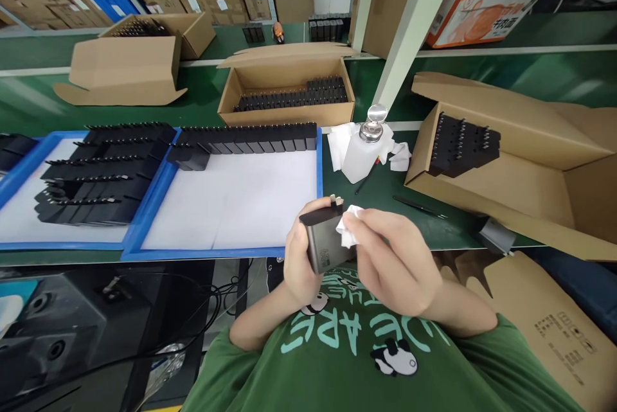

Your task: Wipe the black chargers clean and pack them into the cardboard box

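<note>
Near the table's front edge, my left hand (299, 261) is wrapped round a dark grey block-shaped device (322, 245) with metal prongs at its top. My right hand (398, 258) pinches a small white cloth (348, 232), which touches the upper right of the device. Beyond my hands stands a translucent bottle (360, 153) with a metal cap, among crumpled white tissues (341, 142). A blue-rimmed tray (231, 252) to the left holds a row of black devices (250, 139) along its back.
Another blue-rimmed tray (62, 246) at the left holds several stacked black devices. Open cardboard boxes with similar pieces stand at the back (284, 117) and right (491, 206). Black tweezers (419, 207) lie on the table (385, 232). A pale post (409, 20) rises behind the bottle.
</note>
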`<state>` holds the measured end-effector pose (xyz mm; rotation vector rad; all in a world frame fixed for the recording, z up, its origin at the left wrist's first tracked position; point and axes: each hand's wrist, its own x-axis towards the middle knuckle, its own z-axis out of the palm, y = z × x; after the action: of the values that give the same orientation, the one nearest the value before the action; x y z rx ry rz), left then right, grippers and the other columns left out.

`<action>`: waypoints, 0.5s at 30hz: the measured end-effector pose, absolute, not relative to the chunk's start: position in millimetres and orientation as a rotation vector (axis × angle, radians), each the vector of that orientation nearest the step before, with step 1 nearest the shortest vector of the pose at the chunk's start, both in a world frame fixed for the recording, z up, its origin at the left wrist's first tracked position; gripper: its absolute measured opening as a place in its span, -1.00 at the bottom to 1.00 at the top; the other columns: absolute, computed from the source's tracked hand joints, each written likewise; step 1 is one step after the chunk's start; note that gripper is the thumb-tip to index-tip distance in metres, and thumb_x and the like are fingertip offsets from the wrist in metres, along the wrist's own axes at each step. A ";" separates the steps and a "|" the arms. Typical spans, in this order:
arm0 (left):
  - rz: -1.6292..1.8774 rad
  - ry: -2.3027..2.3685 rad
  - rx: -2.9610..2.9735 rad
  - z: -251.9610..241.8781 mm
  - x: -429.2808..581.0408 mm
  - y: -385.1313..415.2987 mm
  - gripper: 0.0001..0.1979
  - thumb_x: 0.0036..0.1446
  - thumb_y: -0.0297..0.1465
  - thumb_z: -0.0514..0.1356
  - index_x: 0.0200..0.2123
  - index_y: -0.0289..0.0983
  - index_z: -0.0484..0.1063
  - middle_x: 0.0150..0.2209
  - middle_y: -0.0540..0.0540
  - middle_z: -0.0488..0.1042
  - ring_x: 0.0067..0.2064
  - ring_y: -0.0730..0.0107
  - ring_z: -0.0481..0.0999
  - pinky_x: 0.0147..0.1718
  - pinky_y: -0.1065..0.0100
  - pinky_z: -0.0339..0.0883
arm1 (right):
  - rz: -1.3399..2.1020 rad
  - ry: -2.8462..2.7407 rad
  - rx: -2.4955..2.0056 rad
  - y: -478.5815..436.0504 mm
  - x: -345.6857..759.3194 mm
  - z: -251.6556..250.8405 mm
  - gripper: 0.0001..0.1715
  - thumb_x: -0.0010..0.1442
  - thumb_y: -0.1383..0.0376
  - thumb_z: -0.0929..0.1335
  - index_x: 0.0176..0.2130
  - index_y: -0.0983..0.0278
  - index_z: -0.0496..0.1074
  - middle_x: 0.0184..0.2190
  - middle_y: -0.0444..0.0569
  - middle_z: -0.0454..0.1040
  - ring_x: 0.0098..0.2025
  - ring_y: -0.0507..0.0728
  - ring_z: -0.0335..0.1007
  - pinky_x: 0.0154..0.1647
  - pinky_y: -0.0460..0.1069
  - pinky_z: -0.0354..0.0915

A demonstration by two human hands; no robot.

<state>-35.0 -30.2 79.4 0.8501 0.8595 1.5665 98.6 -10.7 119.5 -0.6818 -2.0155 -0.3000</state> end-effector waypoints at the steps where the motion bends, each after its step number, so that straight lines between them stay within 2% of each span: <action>1: 1.549 0.857 0.852 79.3 -34.9 -29.7 -0.52 0.34 0.00 0.01 0.03 -0.19 0.50 0.06 -0.17 0.50 0.09 0.15 0.50 0.11 0.17 0.40 | -0.312 -1.997 -0.658 -10.6 97.3 118.7 -0.74 0.20 0.61 0.29 -0.12 0.62 0.49 -0.20 0.23 0.49 -0.13 0.16 0.47 -0.22 0.03 0.55; 6: 1.529 0.902 0.867 78.6 -33.3 -27.2 -0.47 0.34 0.02 -0.01 0.02 -0.24 0.51 0.04 -0.21 0.52 0.06 0.09 0.52 0.10 0.10 0.41 | -0.270 -1.979 -0.568 -6.7 98.1 113.1 -0.72 0.22 0.60 0.27 -0.09 0.61 0.48 -0.18 0.23 0.49 -0.07 0.17 0.46 -0.16 0.01 0.55; 10: 1.579 0.877 0.823 81.1 -30.4 -26.9 -0.48 0.31 0.04 0.05 0.08 -0.16 0.48 0.14 -0.12 0.47 0.17 0.11 0.44 0.16 0.15 0.35 | -0.219 -1.972 -0.740 -3.6 107.8 110.2 -0.57 0.16 0.65 0.29 0.03 0.56 0.44 -0.16 0.22 0.47 -0.07 0.18 0.47 -0.12 0.06 0.53; 15: 1.463 0.790 0.677 91.6 -25.2 -23.4 -0.49 0.28 0.05 0.09 0.13 -0.09 0.44 0.22 -0.05 0.40 0.26 0.20 0.35 0.25 0.26 0.24 | -0.177 -1.994 -0.642 -0.8 105.4 118.0 -0.56 0.19 0.63 0.28 0.05 0.48 0.45 -0.11 0.15 0.47 -0.02 0.14 0.47 -0.07 0.00 0.53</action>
<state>-25.2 -23.4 91.6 0.6772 0.7904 1.4629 105.4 -0.8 118.0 -0.6420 -1.9938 -0.1768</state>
